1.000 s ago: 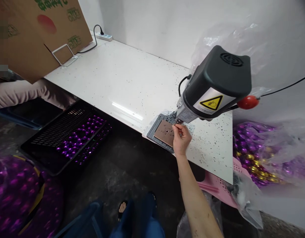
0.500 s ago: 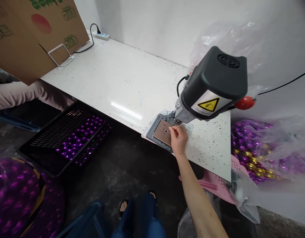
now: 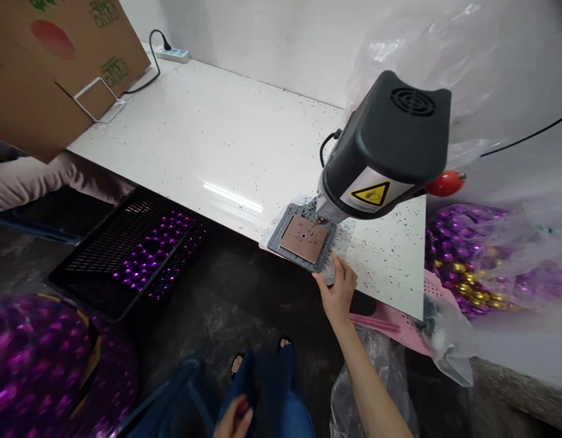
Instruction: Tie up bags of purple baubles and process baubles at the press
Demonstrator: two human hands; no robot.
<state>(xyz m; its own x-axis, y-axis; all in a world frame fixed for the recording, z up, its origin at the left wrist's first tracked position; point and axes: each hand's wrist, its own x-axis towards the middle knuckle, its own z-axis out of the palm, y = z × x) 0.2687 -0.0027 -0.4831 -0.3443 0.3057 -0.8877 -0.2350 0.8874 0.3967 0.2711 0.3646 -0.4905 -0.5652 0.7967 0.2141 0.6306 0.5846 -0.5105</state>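
My right hand (image 3: 339,288) is at the front right corner of the drill press's grey metal base (image 3: 281,234). Its thumb and fingers are spread, with the tips at or very near the base's edge; nothing shows between them. On that base lies a flat brown square plate (image 3: 303,238) with a small dark hole near its middle. Above its back right edge hangs the head of the black bench drill press (image 3: 399,134), whose chuck (image 3: 325,213) is partly hidden. Low in the view, over my legs, my left hand (image 3: 236,418) is curled and smeared by motion.
Dark shavings dot the white table (image 3: 226,134). A cardboard box (image 3: 80,73) stands at the left end. Below are a black crate (image 3: 103,243) of purple beads and a large purple sack (image 3: 39,365). Clear plastic bags (image 3: 531,249) and a pink basket (image 3: 395,322) are at right.
My right hand has drawn back from over the brown plate to the base's front corner, and its pinched fingers have spread. My left hand has come into view at the bottom.
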